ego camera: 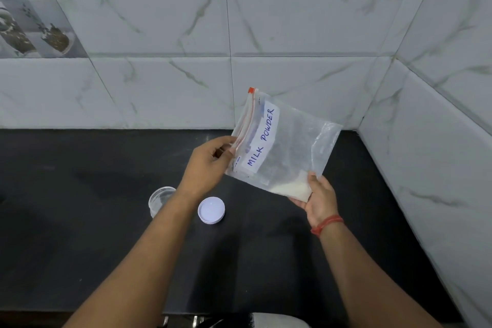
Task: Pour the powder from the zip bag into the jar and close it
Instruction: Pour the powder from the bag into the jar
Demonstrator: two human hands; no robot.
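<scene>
A clear zip bag (290, 146) with a white label reading MILK POWDER hangs tilted above the black counter. White powder (292, 189) lies in its lower corner. My left hand (210, 160) pinches the zip edge at the bag's left side; a red slider (251, 90) sits at the top end of the zip. My right hand (319, 200) grips the lower right corner under the powder. A small clear glass jar (159, 200) stands lidless on the counter, partly hidden by my left forearm. Its white lid (211, 210) lies beside it, to the right.
The black counter (80, 234) meets marble-tiled walls at the back (159, 88) and on the right (439, 168). A decorative tile with printed jars (29, 21) is at the upper left. A red thread band (326, 224) circles my right wrist.
</scene>
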